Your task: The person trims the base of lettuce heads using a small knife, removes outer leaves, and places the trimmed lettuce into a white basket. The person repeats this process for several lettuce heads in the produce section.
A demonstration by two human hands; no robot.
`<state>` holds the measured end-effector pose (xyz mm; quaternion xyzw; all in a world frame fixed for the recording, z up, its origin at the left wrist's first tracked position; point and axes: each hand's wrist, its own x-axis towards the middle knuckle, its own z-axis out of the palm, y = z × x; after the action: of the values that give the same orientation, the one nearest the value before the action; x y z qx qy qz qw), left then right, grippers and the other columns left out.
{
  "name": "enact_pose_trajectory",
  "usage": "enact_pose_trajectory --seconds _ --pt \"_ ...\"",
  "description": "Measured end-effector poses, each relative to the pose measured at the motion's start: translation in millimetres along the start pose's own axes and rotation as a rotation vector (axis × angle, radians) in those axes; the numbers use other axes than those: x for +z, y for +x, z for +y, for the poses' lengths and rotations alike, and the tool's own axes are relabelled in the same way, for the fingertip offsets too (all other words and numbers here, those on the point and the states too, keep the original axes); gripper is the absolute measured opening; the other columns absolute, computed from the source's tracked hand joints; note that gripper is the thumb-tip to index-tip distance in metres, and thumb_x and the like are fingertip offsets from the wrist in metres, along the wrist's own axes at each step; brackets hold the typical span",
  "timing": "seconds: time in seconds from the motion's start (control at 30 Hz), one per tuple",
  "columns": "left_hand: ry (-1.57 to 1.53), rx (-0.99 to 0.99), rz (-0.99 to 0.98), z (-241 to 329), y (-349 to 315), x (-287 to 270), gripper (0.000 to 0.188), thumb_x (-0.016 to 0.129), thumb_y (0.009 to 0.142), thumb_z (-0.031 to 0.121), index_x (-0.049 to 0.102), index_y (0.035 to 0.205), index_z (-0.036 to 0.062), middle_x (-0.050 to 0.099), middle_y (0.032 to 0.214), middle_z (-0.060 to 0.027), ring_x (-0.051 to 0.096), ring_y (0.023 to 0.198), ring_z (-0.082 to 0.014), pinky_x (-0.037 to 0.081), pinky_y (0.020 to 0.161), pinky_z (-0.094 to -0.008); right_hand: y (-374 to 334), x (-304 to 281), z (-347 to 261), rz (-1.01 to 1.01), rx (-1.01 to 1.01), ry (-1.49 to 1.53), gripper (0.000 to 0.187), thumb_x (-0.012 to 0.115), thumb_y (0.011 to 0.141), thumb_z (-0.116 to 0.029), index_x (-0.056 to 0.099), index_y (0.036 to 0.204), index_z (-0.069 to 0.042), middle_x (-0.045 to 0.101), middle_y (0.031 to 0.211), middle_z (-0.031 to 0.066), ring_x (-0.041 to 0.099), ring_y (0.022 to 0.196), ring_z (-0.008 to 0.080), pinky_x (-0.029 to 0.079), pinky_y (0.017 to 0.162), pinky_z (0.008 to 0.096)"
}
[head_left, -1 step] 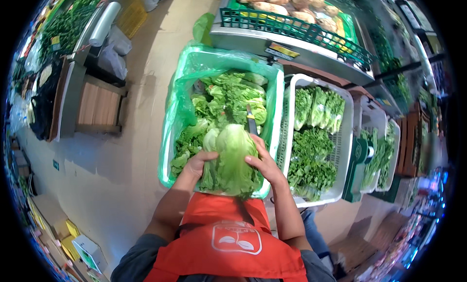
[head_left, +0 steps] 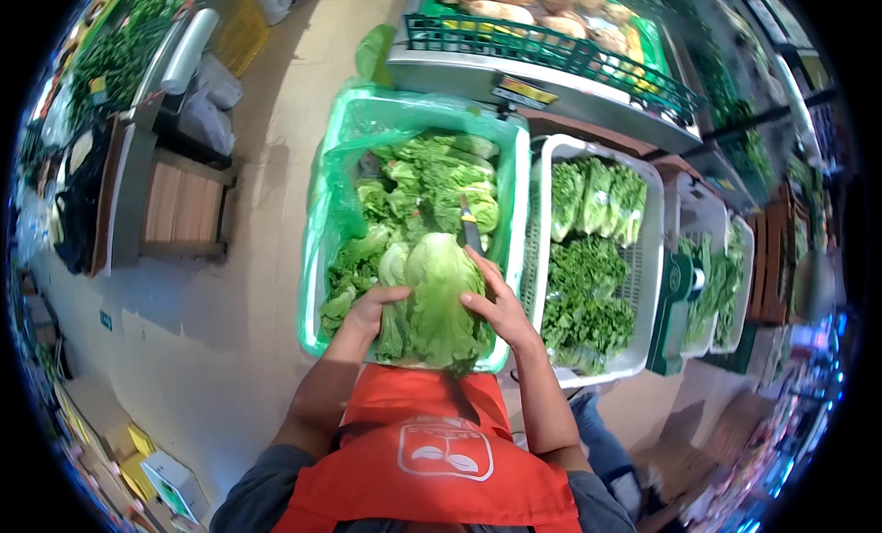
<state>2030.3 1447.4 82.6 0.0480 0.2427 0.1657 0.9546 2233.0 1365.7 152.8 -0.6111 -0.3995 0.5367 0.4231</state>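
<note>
A large head of leafy green lettuce (head_left: 441, 299) is held between my two hands, low over the near end of a crate lined with green plastic (head_left: 317, 257). My left hand (head_left: 370, 311) grips its left side, thumb lying across the leaves. On the other side my right hand (head_left: 499, 305) presses its thumb to the lettuce. A small knife (head_left: 469, 228) with a dark handle and a yellow band sticks out from the right hand's fingers, blade pointing away from me. More lettuce heads (head_left: 441, 170) lie in the crate beyond.
To the right stands a white basket (head_left: 654, 257) of bundled greens, with a green device (head_left: 675, 299) beside it. A display shelf (head_left: 441, 73) with root vegetables closes off the far side. Another person's leg (head_left: 602, 446) shows at lower right.
The view has shifted slightly. My hands keep the same hold on the lettuce and knife. More of the other person shows at lower right.
</note>
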Motion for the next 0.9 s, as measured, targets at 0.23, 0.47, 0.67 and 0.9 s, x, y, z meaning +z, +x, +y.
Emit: enact_pose_trajectory --seconds 0.23,0.47,0.67,0.9 --pt "0.068 0.158 0.15 -27 12 65 0.046 0.054 0.082 0.017 0.039 0.123 0.0037 0.053 0.112 -0.0139 0.055 0.099 -0.0237 0.046 0.085 -0.0371 -21 14 17 0.079 0.111 0.389 0.096 0.076 0.064 -0.018 0.012 0.135 -0.002 0.036 0.127 0.0161 0.036 0.119 0.022 0.029 0.099 0.0324" --pt "0.533 0.127 0.277 -72 16 123 0.089 0.056 0.082 0.033 -0.012 0.136 0.0159 0.016 0.136 -0.0174 0.027 0.121 -0.0262 0.027 0.098 -0.0376 -74 -10 80 0.062 0.429 1.315 0.057 0.059 0.076 -0.026 0.04 0.124 -0.005 0.05 0.117 0.0148 0.052 0.104 0.0272 0.042 0.091 0.0401" --pt "1.201 0.242 -0.013 -89 -21 137 0.088 0.048 0.085 0.022 -0.025 0.131 0.0099 -0.008 0.141 -0.017 0.007 0.131 -0.0272 0.014 0.104 -0.0348 -105 -10 92 -0.036 0.227 1.459 0.068 0.067 0.067 -0.028 0.039 0.124 -0.002 0.05 0.117 0.0156 0.053 0.104 0.0273 0.043 0.091 0.0392" --pt "1.63 0.368 -0.261 -119 -27 161 0.098 0.051 0.08 0.049 -0.022 0.133 0.0089 -0.014 0.14 -0.0206 -0.002 0.132 -0.0284 0.007 0.105 -0.039 -143 -48 91 -0.268 0.026 1.499 0.075 0.069 0.067 -0.029 0.033 0.128 -0.003 0.045 0.123 0.016 0.049 0.109 0.0272 0.042 0.092 0.0382"
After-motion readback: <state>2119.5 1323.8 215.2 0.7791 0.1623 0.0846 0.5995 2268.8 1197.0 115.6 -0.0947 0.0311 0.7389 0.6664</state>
